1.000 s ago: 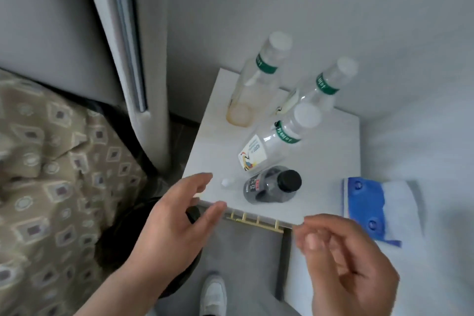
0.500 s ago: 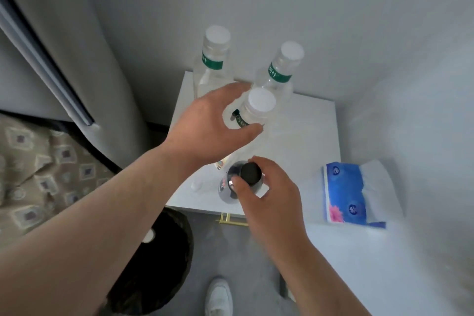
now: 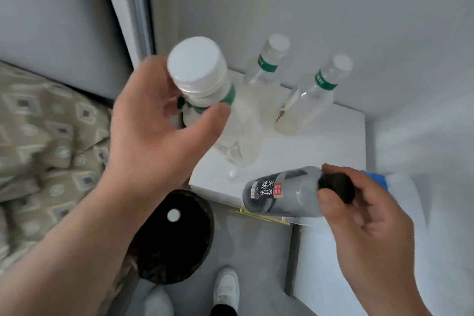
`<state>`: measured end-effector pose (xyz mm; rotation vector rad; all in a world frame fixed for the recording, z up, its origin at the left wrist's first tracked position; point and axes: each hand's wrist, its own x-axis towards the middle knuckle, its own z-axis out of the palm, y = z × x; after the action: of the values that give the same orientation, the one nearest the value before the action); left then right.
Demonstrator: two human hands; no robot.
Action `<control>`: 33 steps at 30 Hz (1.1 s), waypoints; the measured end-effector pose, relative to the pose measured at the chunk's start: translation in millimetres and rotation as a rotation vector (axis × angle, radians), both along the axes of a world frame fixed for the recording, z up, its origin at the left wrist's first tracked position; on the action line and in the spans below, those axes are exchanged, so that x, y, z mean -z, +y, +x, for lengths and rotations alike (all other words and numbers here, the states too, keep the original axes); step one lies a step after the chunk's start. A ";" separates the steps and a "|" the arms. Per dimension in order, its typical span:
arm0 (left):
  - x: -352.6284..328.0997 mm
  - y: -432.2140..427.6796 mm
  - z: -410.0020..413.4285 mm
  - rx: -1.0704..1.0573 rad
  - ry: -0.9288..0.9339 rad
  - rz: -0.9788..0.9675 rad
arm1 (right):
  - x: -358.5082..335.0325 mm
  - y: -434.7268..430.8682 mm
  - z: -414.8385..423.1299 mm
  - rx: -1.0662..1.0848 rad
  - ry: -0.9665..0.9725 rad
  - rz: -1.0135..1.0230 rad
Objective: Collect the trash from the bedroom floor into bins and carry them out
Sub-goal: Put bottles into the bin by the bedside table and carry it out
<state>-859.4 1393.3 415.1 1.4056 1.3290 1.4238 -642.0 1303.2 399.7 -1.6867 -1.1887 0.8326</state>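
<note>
Head view, looking down: the patterned bedding (image 3: 43, 141) fills the left of the frame, and the white nightstand (image 3: 328, 151) sits at centre right against the grey wall. Below it, at lower centre, stands the black-lined bin (image 3: 177, 246) on the grey floor, with a small white cap (image 3: 173, 215) lying inside it. My left hand (image 3: 154, 131) is raised in the middle of the frame, fingers and thumb wrapped around the neck of a clear bottle with a white cap and green band (image 3: 202, 77), lifted clear of the nightstand top. My right hand (image 3: 366, 215), at lower right, is clamped on the black cap end of a grey-labelled bottle (image 3: 279, 192), which lies tilted nearly sideways over the nightstand's front edge, its base pointing left toward the bin. Two more clear bottles stand upright at the back of the nightstand: the left one (image 3: 266, 69) and, just beside it, the right one (image 3: 313, 100). A blue tissue pack (image 3: 377, 179) peeks out behind my right hand. My white shoe (image 3: 227, 287) shows at the bottom edge.
</note>
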 end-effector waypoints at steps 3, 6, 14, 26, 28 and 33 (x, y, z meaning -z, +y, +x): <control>17.2 -32.5 -61.2 -0.091 -0.059 -0.070 | -9.5 -9.5 -21.4 -0.113 0.039 0.019; 44.8 -74.3 -106.2 -0.131 -0.090 -0.273 | 10.5 -15.9 -41.4 -0.280 0.008 -0.023; 138.2 -164.9 -90.6 -0.507 0.050 -0.416 | 145.0 -24.7 -70.3 -0.611 -0.129 -0.294; 313.2 -166.6 -81.2 -0.381 0.442 -0.794 | 317.5 -11.9 -122.7 -0.821 -0.456 -0.387; 323.9 -160.3 -83.2 -0.387 0.437 -0.796 | 338.6 -9.7 -134.9 -0.856 -0.538 -0.395; 345.1 -153.4 -95.8 -0.264 0.615 -0.742 | 384.3 -4.3 -156.8 -0.898 -0.641 -0.468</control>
<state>-955.3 1239.9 69.9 1.1957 2.2018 0.4971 -798.8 1298.9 15.3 -1.8349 -2.4438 1.2004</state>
